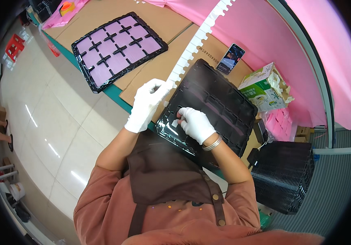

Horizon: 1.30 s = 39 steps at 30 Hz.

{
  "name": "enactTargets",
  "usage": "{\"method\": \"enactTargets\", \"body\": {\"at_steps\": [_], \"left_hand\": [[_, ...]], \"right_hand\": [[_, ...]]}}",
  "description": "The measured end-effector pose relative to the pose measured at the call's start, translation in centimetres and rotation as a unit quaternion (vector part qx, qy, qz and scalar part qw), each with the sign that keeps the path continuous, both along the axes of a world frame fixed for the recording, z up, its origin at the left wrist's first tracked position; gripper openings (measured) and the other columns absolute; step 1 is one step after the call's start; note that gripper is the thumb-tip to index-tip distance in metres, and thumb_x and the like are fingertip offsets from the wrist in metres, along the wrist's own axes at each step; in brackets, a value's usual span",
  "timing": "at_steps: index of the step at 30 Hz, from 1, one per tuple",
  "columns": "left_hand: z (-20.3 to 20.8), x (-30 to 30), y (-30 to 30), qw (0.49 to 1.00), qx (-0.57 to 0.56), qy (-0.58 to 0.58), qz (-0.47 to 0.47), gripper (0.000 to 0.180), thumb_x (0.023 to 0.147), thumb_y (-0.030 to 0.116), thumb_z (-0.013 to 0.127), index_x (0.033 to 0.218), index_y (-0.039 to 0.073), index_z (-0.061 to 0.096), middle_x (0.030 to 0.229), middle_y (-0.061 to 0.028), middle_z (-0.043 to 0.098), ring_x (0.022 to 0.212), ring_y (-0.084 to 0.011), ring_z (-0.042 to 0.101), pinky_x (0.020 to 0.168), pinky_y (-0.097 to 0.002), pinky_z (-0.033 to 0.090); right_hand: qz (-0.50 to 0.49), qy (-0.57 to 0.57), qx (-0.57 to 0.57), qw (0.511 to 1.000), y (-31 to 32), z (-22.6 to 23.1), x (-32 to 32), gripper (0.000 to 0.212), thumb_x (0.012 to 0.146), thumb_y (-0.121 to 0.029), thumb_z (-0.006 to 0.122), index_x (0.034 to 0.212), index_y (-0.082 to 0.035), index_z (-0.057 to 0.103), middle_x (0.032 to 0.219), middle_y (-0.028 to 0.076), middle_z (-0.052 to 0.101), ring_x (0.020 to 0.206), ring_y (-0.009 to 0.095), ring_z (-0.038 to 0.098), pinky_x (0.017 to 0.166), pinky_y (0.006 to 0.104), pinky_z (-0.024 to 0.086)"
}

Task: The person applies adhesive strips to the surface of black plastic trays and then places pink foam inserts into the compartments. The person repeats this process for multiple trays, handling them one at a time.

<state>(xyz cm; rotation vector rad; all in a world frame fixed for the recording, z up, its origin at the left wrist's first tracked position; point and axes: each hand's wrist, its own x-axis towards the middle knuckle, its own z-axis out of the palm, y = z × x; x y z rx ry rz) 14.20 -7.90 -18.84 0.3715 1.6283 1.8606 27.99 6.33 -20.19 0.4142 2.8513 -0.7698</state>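
Plainly, the relation I read first is strip to tray: the long white notched strip (194,45) slants from its near end, at my white-gloved left hand (146,107), away to the far right, passing beside the left edge of the glossy black plastic compartmented tray (202,87). That tray lies on the cardboard-covered brown counter (71,30), just right of the left hand and directly under my white-gloved right hand (198,125), so the right is the nearer of the two to it, while the left is the one on the strip.

My left grip is closed around the strip's near end, thumb and fingers together, with the rest of its length reaching out beyond the hand. My right grip is curled low over the tray's near left part, fingertips gathered close; I cannot tell whether anything is pinched between them. A small pale patch (175,123) shows just left of those fingers, and I can't make out what it is.

Farther left sits a black-framed tray with lilac panels (119,50), well apart from both hands
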Motion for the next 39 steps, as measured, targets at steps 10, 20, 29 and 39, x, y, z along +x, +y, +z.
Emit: {"method": "enactTargets", "body": {"at_steps": [10, 20, 29, 39], "left_hand": [[0.1, -0.1, 0.0, 1.0, -0.002, -0.005, 0.003, 0.019, 0.092, 0.02, 0.065, 0.102, 0.004, 0.07, 0.093, -0.0005, 0.066, 0.086, -0.0075, 0.054, 0.082, -0.0242, 0.041], [-0.2, 0.0, 0.0, 1.0, -0.009, 0.001, -0.011, 0.021, 0.092, 0.022, 0.065, 0.101, 0.003, 0.07, 0.094, -0.0016, 0.067, 0.085, -0.0077, 0.054, 0.08, -0.0241, 0.042], [-1.0, -0.6, 1.7, 0.997, 0.012, 0.077, -0.008, 0.021, 0.093, 0.023, 0.065, 0.099, 0.004, 0.07, 0.089, 0.0006, 0.063, 0.081, -0.0062, 0.05, 0.075, -0.0224, 0.038], [-4.6, -2.0, 2.5, 0.997, -0.002, 0.079, 0.006, 0.02, 0.092, 0.02, 0.066, 0.101, 0.002, 0.067, 0.086, 0.001, 0.06, 0.079, -0.007, 0.05, 0.072, -0.0233, 0.039]], "right_hand": [[0.034, -0.081, 0.09, 0.992, -1.6, 1.6, -1.1, 0.017, 0.085, -0.023, 0.065, 0.087, -0.006, 0.063, 0.089, 0.016, 0.067, 0.08, 0.034, 0.068, 0.07, 0.0439, 0.054], [0.065, 0.056, 0.06, 0.995, -1.7, 2.6, 2.8, 0.014, 0.078, -0.017, 0.066, 0.084, -0.007, 0.06, 0.079, 0.013, 0.064, 0.072, 0.033, 0.066, 0.065, 0.0435, 0.054], [-0.4, 0.294, 0.268, 0.826, 25.0, 12.1, 10.6, 0.016, 0.084, -0.015, 0.058, 0.089, -0.002, 0.065, 0.084, 0.018, 0.068, 0.078, 0.037, 0.065, 0.072, 0.0413, 0.052], [-0.547, -0.018, 0.333, 0.768, 37.4, 3.2, 25.5, 0.03, 0.083, -0.023, 0.06, 0.106, -0.006, 0.071, 0.101, 0.021, 0.069, 0.098, 0.037, 0.065, 0.091, 0.0425, 0.051]]}}
